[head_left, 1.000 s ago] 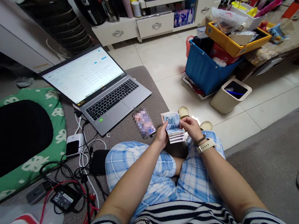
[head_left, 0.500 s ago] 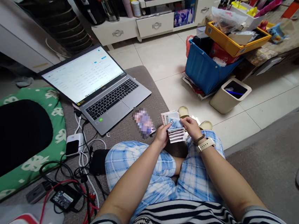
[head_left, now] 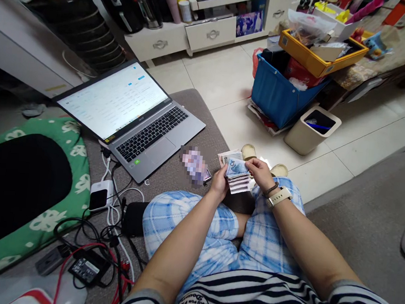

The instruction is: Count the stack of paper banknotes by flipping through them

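Both hands meet over the person's crossed knees, out past the blue plaid trousers (head_left: pixel 196 218), and between them sits a fanned stack of banknotes (head_left: pixel 236 174). The left hand (head_left: pixel 220 182) is curled under the stack's near left corner, thumb pressed on top, clamping the bundle; the right hand (head_left: pixel 259 173), with a pale watch (head_left: pixel 280 196) and a bead bracelet at the wrist, has finger and thumb pinched on the top blue note, lifting its right edge off the ones beneath. The notes hang over the front edge of the grey-brown cushion (head_left: pixel 193 103), with a pair of slippers (head_left: pixel 249 151) on the tiled floor just beyond. A phone (head_left: pixel 196 165) lies on the cushion just left of the left hand, and an open laptop (head_left: pixel 134 112) sits further toward the cushion's left edge, screen lit. Cables and a charger (head_left: pixel 100 194) tangle near the left knee. My read on the risk: the stack is splayed and gripped at one corner only, so a tug on that top note could drag two together or loosen the fan, and loose notes would slide off the knees onto the floor, toward the slippers or the cream bin (head_left: pixel 312 129) beyond.
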Motion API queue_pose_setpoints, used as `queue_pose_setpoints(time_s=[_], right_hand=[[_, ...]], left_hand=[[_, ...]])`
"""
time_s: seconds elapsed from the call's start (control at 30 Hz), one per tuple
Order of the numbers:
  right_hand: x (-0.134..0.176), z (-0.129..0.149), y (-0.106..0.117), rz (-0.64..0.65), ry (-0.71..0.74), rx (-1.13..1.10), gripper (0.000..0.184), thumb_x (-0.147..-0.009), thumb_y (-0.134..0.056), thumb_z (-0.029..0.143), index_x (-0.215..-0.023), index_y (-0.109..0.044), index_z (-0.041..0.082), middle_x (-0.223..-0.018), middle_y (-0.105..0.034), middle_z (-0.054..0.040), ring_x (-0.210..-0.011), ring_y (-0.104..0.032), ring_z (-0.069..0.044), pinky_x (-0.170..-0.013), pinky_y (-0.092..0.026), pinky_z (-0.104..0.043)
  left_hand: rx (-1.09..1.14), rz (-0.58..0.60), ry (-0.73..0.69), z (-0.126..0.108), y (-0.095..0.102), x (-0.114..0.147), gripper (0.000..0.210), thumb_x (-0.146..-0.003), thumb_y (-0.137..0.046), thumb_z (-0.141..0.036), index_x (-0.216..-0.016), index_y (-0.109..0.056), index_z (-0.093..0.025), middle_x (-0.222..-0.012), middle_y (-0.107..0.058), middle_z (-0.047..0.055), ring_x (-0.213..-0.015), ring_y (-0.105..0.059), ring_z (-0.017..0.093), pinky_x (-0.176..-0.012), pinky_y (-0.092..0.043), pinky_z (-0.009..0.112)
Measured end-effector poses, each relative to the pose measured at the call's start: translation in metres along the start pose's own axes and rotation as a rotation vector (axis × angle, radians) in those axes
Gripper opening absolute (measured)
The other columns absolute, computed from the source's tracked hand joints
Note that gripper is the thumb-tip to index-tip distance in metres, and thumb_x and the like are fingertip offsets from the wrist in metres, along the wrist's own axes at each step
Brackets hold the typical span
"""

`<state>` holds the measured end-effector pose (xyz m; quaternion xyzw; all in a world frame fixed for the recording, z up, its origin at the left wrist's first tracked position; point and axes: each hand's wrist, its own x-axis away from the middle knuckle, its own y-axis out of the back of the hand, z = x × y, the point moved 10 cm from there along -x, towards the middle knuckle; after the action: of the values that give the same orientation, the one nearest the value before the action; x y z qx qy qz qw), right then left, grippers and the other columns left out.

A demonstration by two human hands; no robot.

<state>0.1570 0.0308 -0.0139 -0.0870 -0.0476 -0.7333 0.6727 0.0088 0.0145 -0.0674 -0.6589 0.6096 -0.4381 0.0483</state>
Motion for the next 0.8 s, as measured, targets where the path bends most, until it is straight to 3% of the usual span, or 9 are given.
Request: queue_pose_setpoints(time_s=[0.43,0.8], right_hand=[[0.0031,0.0053,-0.0053,0.026,-0.008,-0.068,0.036,-0.064,-0.072,0.053,-0.062,-0.055,0.021,-0.055,-0.044,0.0051,-0.051,-0.037,-0.010,-0.052,-0.028,-0.027],[0.0029,0.0043,-0.0047,0.024,-0.012,-0.091,0.031,-0.065,-0.072,0.048,-0.069,-0.060,0.020,-0.060,-0.049,0.0045,-0.052,-0.040,-0.010,-0.052,-0.030,-0.027]], left_hand=[[0.020,0.010,-0.001,0.0018,0.0014,-0.0043,0.025,-0.082,-0.067,-0.034,-0.092,-0.073,-0.012,-0.095,-0.078,0.011,-0.106,-0.071,0.027,-0.098,-0.051,0.039],[0.009,0.002,0.009,0.0044,0.0059,-0.0065,0.028,-0.077,-0.073,-0.037,-0.091,-0.073,-0.013,-0.092,-0.078,0.010,-0.103,-0.071,0.027,-0.096,-0.052,0.038]])
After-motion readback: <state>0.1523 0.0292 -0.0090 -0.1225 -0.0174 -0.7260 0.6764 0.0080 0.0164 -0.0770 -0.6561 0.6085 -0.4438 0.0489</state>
